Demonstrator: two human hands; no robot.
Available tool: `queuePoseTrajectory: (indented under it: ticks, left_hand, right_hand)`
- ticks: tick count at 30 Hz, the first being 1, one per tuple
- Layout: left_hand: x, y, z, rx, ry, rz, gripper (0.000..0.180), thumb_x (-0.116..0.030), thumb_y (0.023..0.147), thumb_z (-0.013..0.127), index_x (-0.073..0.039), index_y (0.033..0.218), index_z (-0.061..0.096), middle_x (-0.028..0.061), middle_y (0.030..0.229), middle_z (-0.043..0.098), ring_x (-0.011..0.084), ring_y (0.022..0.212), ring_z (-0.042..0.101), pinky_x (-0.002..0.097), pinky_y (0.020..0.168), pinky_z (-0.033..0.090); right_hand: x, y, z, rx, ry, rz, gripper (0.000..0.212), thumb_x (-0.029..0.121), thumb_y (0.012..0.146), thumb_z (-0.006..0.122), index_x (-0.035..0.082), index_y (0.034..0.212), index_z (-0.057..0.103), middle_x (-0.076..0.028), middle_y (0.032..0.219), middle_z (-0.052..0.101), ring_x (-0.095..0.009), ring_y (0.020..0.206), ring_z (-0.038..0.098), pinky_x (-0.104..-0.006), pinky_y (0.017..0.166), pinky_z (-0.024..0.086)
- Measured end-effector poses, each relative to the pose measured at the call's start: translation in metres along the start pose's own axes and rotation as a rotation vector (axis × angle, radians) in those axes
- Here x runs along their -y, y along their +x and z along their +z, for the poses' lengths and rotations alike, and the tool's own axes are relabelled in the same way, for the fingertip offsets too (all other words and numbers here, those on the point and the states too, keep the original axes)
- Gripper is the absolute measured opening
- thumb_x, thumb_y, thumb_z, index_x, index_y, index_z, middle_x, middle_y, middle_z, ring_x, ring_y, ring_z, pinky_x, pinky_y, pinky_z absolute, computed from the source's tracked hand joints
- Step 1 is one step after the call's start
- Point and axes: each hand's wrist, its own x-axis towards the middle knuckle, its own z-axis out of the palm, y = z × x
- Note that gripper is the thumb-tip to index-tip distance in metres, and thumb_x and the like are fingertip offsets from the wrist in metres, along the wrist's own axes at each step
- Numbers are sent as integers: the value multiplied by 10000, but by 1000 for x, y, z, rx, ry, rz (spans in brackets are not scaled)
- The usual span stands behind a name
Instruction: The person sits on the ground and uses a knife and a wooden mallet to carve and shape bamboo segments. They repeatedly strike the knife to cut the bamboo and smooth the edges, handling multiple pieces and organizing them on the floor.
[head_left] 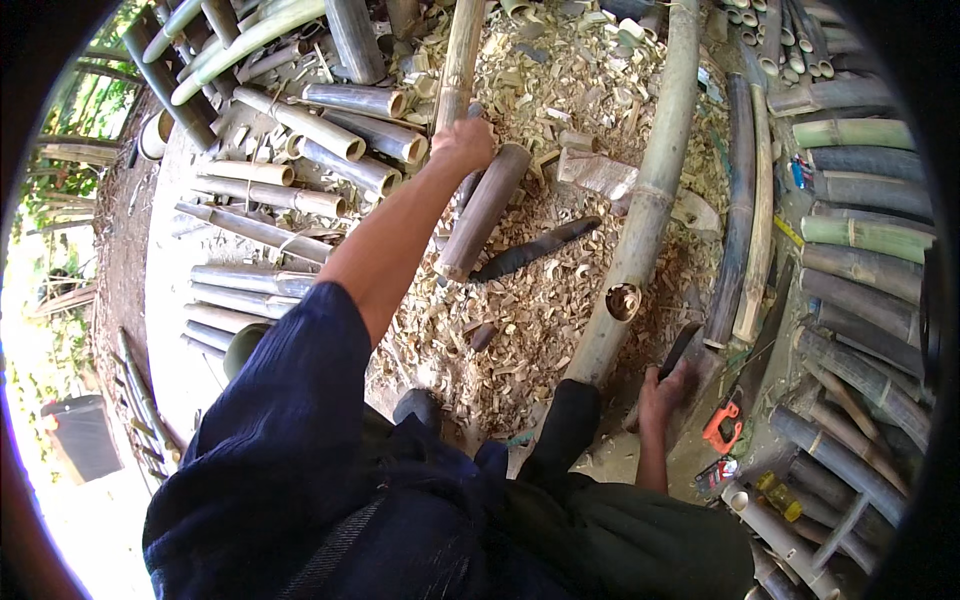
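Note:
My left hand (466,143) reaches far forward, its fingers closed around the lower end of a pale bamboo pole (458,60). Just below it lies a short, thick bamboo piece (485,212). A long dark, flat object (540,248) rests on the chips beside that piece. My right hand (664,390), low on the right, is closed on a knife (682,348) with a dark blade slanting up and away. Left of this hand runs a long, thick bamboo pole (650,200) with a round hole in it. My leg is against the pole's near end.
Wood chips (540,340) cover the ground. Cut bamboo lengths (350,140) lie at the left, and many more bamboo pieces (865,190) line the right. An orange-handled tool (722,428) lies near my right hand. A flat wooden block (597,172) sits left of the long pole.

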Motion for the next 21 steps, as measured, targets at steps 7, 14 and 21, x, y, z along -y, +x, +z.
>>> queuePoseTrajectory:
  ticks: [7, 14, 21]
  left_hand:
    - [-12, -52, 20, 113, 175, 120, 284, -157, 875, 703, -56, 1141, 711, 174, 1149, 748, 311, 1061, 738, 443, 897, 593]
    - [5, -88, 22, -173, -99, -24, 394, -140, 897, 674, -61, 1280, 631, 171, 1034, 751, 297, 932, 749, 430, 809, 600]
    - [-17, -139, -54, -367, -1399, 382, 198, -173, 1004, 629, -47, 1154, 599, 51, 877, 679, 162, 752, 619, 327, 704, 536]
  right_hand:
    - [-7, -41, -17, -226, -312, -121, 647, 247, 913, 676, -6, 1448, 413, -319, 1399, 477, -498, 1300, 456, -560, 1081, 371]
    - [-84, -60, -55, -158, -371, 316, 986, 469, 880, 735, -80, 1553, 269, -352, 1600, 273, -477, 1491, 279, -499, 1208, 280]
    - [-141, -50, -60, -29, -40, 233, 768, 369, 867, 711, -33, 1453, 420, -235, 1351, 579, -376, 1280, 534, -479, 1041, 424]
